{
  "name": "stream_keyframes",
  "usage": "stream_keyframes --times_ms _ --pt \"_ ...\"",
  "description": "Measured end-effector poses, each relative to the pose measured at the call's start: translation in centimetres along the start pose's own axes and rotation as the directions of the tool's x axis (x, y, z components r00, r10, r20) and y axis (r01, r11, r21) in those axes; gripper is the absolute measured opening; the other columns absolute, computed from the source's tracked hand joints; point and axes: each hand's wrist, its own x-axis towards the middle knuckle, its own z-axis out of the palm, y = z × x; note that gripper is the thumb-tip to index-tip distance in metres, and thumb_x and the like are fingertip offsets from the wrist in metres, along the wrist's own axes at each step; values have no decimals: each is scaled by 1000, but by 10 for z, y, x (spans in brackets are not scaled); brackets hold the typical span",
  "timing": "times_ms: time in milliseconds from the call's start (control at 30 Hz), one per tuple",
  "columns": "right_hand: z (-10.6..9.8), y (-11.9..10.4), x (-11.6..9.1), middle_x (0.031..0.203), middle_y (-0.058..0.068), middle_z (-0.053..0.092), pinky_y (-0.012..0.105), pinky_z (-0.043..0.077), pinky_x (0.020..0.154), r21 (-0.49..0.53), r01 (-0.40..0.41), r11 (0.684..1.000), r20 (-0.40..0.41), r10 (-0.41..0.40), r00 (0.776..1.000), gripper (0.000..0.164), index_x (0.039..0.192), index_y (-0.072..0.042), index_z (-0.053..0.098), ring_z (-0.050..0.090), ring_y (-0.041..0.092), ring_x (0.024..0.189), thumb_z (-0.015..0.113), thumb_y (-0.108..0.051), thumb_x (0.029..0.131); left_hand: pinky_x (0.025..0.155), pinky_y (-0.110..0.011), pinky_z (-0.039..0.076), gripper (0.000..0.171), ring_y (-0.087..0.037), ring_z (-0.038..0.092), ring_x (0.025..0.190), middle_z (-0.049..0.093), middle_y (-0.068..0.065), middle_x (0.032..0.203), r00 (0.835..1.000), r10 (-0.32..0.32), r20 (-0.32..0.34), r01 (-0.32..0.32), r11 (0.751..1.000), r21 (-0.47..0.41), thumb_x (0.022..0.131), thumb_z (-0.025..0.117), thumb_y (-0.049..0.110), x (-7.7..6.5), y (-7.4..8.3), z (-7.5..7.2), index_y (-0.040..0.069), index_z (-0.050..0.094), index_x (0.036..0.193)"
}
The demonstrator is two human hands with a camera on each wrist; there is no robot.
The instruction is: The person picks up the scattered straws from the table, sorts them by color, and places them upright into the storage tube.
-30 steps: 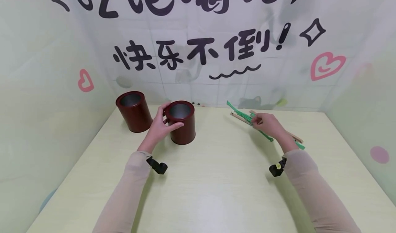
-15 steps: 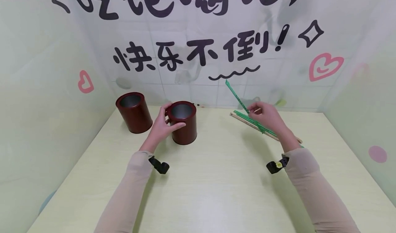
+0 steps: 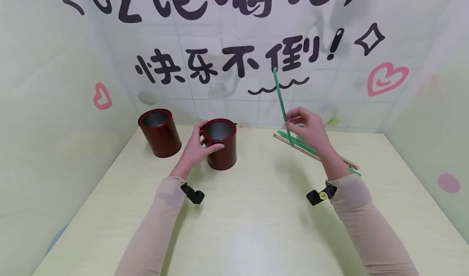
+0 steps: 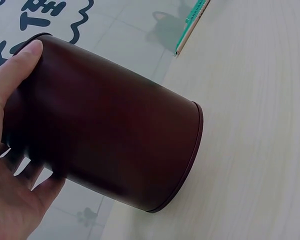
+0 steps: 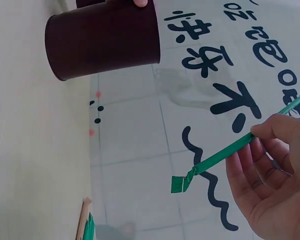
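Observation:
My left hand grips a dark red cylindrical canister near its rim, thumb on the near side. The canister stands upright on the table, its top open and its inside grey. In the left wrist view the fingers wrap round the canister near its top. Over to the right, my right hand pinches a green wrapped straw between thumb and fingers, raised off the table and nearly upright. The right wrist view shows a flat crimped end on this straw. Below the right hand lie several green and brown wrapped straws.
A second dark red canister, open at the top, stands at the back left. Behind the pale table hangs a white sheet with large dark lettering. Pale side walls flank the table.
My right hand has lifted one green straw from the pile, and the straw has swung nearly upright. The canister in my left hand has shifted slightly right.

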Motion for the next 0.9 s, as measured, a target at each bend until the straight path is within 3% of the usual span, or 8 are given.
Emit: stream_keyframes --times_ms 100,267,467,600,700,767,900 --pt "6 -7 2 105 20 65 7 50 80 58 30 998 -23 -29 999 19 109 8 63 60 -3 82 65 0 91 119 -54 33 95 -30 32 148 32 -10 159 1000 -3 0 3 1000 -2 84 81 22 1 0 1 13 19 156" --pt "18 -17 4 98 6 64 12 54 81 187 57 981 -69 -45 997 18 107 8 60 64 5 86 65 0 91 119 -53 33 95 -29 32 147 31 -10 159 1000 -3 -2 3 1000 6 84 81 23 2 1 4 13 19 156" --pt "40 -33 9 91 -10 64 16 58 78 370 78 926 -137 -29 990 16 103 3 58 66 4 85 65 4 89 119 -53 34 95 -29 32 147 32 -9 159 1000 -4 3 4 1000 1 84 82 24 4 3 8 14 20 155" --pt "63 -43 16 89 -12 65 17 57 79 458 117 881 -170 -43 984 16 101 1 58 66 2 84 65 6 88 119 -53 33 96 -28 31 148 31 -8 159 1000 -4 7 4 1000 -8 84 82 25 4 1 9 15 19 156" --pt "83 -48 20 91 -8 66 20 58 80 482 138 865 -170 -63 984 16 102 5 58 67 5 86 65 6 87 120 -53 32 96 -28 30 149 30 -9 160 1000 -9 14 9 1000 -12 85 80 23 4 4 9 14 17 157" --pt "97 -48 23 94 3 68 24 59 82 465 133 875 -152 -69 986 17 104 7 58 69 11 88 65 5 88 121 -53 31 95 -30 29 149 29 -12 160 1000 -16 20 16 1000 -12 86 79 20 0 13 8 11 17 157" --pt "120 -41 24 108 18 69 35 60 90 354 79 932 -54 -64 996 20 110 3 61 70 24 99 65 0 90 121 -53 30 91 -32 30 149 29 -16 159 999 -24 28 24 1000 -7 88 77 14 -10 32 7 5 16 156"
